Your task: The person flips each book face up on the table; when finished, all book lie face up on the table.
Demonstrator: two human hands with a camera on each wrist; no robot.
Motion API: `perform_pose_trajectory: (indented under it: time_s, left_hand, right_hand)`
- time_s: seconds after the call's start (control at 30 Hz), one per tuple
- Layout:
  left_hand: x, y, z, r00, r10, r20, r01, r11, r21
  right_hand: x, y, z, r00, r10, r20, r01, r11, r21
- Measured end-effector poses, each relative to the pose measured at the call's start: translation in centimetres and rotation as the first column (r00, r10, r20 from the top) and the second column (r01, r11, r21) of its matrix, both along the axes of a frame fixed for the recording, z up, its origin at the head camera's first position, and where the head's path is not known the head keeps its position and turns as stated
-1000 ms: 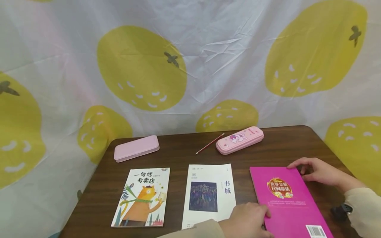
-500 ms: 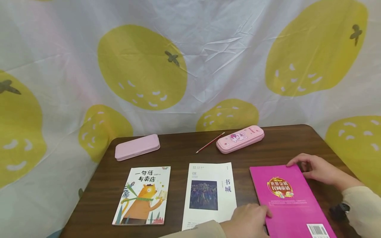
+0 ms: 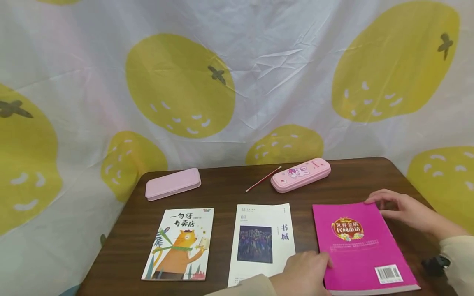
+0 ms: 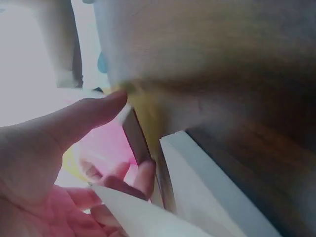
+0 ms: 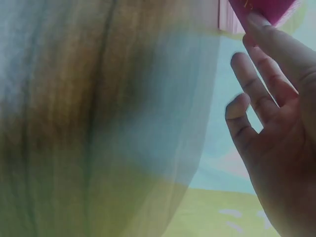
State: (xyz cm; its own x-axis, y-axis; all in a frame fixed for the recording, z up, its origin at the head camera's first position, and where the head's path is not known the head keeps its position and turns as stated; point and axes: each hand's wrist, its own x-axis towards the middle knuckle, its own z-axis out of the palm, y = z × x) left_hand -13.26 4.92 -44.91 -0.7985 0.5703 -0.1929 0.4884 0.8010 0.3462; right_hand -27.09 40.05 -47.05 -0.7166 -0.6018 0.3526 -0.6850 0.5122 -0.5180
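A magenta book [image 3: 355, 246] with a round red-and-gold title badge and a barcode lies at the right of the table. My left hand [image 3: 301, 273] grips its left edge near the front, thumb over the cover. The fingers of that hand are partly hidden in the head view. At the far right corner, my right hand [image 3: 407, 211] pinches the book; the right wrist view shows the thumb on the magenta cover [image 5: 276, 7], other fingers spread loosely. Beside the left hand lies a white book [image 3: 261, 242] with a dark picture, its lower right part covered by that hand.
Farther left is a picture book [image 3: 179, 244] with an orange cat. Along the back of the brown table [image 3: 218, 193] lie a plain pink pencil case [image 3: 173, 184], a red pencil [image 3: 263, 179] and a pink rabbit pencil case [image 3: 300, 175]. A lemon-print curtain [image 3: 244, 82] hangs behind.
The near end of the magenta book has come forward and up into view, showing its white page edge and the whole barcode. Both hands keep their places on it. The view shifts slightly.
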Motion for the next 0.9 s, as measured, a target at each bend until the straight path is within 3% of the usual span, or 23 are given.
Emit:
perform_pose_trajectory:
  time_s: [0.07,0.33,0.5,0.63,0.77,0.9]
  left_hand:
    - [-0.1,0.2,0.0,1.0,0.024,0.017,-0.024,1.0,0.002]
    - [0.3,0.8,0.3,0.987,0.119,-0.106,-0.119,0.993,0.004]
    - [0.5,-0.4,0.8,0.981,0.126,-0.147,-0.104,0.984,0.148]
    - [0.3,-1.9,0.9,0.972,0.137,-0.189,-0.08,0.957,0.28]
    - [0.0,-2.9,1.0,0.972,0.173,-0.161,-0.099,0.918,0.385]
    - [-0.4,-3.7,1.2,0.967,0.23,-0.111,-0.145,0.854,0.5]
  right_hand:
    - [-0.1,0.2,0.3,1.0,0.002,0.029,-0.001,1.0,-0.027]
    - [-0.5,0.3,1.7,0.975,0.005,0.222,0.027,0.989,-0.143]
    - [-0.4,0.5,1.9,0.957,0.012,0.291,0.047,0.98,-0.194]
    - [-0.3,0.8,1.7,0.948,-0.003,0.318,0.074,0.975,-0.212]
    - [-0.1,0.9,1.5,0.936,-0.002,0.352,0.087,0.971,-0.225]
    - [0.1,0.9,1.7,0.917,0.011,0.398,0.093,0.966,-0.241]
